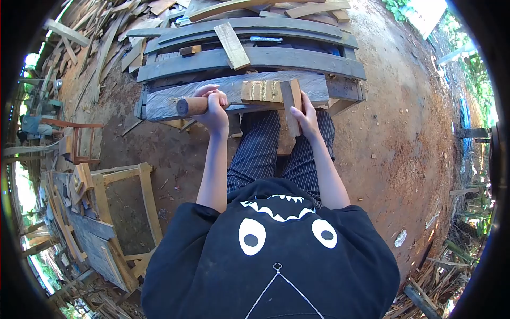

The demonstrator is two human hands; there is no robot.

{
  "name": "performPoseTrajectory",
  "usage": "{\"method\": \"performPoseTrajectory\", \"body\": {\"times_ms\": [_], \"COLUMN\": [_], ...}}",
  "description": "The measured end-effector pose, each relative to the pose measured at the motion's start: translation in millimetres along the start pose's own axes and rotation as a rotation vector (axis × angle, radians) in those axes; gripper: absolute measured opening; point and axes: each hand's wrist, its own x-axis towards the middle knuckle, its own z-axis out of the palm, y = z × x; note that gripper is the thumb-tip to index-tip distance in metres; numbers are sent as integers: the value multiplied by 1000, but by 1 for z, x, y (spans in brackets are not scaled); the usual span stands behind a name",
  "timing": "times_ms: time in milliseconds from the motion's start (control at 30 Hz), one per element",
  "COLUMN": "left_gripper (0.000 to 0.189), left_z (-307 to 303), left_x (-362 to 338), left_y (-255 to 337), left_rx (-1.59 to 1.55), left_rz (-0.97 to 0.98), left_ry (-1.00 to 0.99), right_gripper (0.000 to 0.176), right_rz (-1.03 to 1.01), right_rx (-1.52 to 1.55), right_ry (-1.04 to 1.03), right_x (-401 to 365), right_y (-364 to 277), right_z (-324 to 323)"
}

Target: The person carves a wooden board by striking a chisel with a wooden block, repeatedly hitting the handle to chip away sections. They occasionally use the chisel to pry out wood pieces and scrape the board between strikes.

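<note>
Left hand (215, 109): fingers curled around a round wooden handle (191, 107), its blunt end directed outward to the left. A thin dark shaft appears to run from the handle toward the notched block (260, 91); whether its tip makes contact cannot be told. Right hand (308, 118): gripping a flat wooden piece (290, 103) along its right edge, thumb on the upper face, fingers mostly hidden behind.

The notched block lies over the near plank (170, 100) of a slatted bench (255, 56), between the 2 hands, several grooves cut across its face. Its right end meets the flat wooden piece — whether the 2 are joined cannot be determined.

Farther back on the bench, 1 short board (232, 46) lies across the slats, with a small wood offcut (190, 50) to its left and a blue item (266, 39) to its right. Scrap wood (109, 40) is heaped beyond the bench's left side — lengths mixed. A wooden frame (150, 196) stands on the earth floor (398, 106), left of the person.
</note>
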Motion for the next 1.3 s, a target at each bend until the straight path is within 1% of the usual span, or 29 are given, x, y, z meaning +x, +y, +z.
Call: {"method": "performPoseTrajectory", "body": {"times_ms": [33, 133, 267, 400, 433, 533, 600, 700, 733, 800, 833, 900, 933, 1033, 1067, 1200, 1233, 1267, 1300], "left_gripper": [16, 16, 13, 12, 12, 13, 13, 13, 14, 14, 14, 15, 15, 15, 15, 15, 14, 14, 14], "left_z": [-1, 1, 1, -2, -2, -6, -5, -2, -2, 1, 3, 9, 10, 13, 14, 23, 29, 34, 36], "left_x": [-1, -1, 5, 13, 13, 11, 8, 2, 2, 1, 0, -1, -1, 3, 5, 25, 28, 31, 32], "left_y": [-4, -12, -24, -34, -35, -33, -27, -13, -9, -2, 1, 5, 2, -10, -14, -28, -29, -30, -29], "left_rx": [-10, 15, -12, 186, 199, 66, 31, -3, -24, -65, -70, -85, -87, -103, -120, -154, -131, -109, -120], "left_rz": [6, 41, 78, 292, 296, 223, 214, 198, 187, 167, 144, 105, 120, 164, 145, 92, 109, 125, 119], "left_ry": [-15, -56, -46, -136, -127, -80, -40, 26, 39, 63, 65, 70, 76, 91, 77, 34, 60, 87, 75], "right_gripper": [82, 86, 88, 88, 89, 89, 89, 87, 81, 77, 73, 72, 72, 71, 71, 75, 78, 81, 82], "right_rz": [-13, -57, -41, -12, 6, 35, 36, -37, 24, 116, 155, 103, 78, 94, 98, 131, 107, 115, 106], "right_rx": [-64, -199, -282, -253, -268, -241, -184, -263, -175, 121, 166, 33, -34, -49, -53, 127, 88, -16, -13], "right_ry": [-2, -38, -30, -7, -7, -3, 4, 51, 88, 99, 79, 49, 33, 27, 29, -7, -3, 22, 16], "right_x": [2, 15, 30, 20, 16, 11, 9, 12, 14, 30, 33, 28, 22, -2, -10, -26, -27, -28, -29], "right_y": [1, -5, -9, -8, -9, -10, -5, -4, -10, 9, 13, 18, 15, 11, 10, 4, 1, 11, 10], "right_z": [0, -2, -4, 3, 5, 7, 8, 5, 5, 2, 0, -2, -1, 6, 9, 24, 28, 31, 34]}}
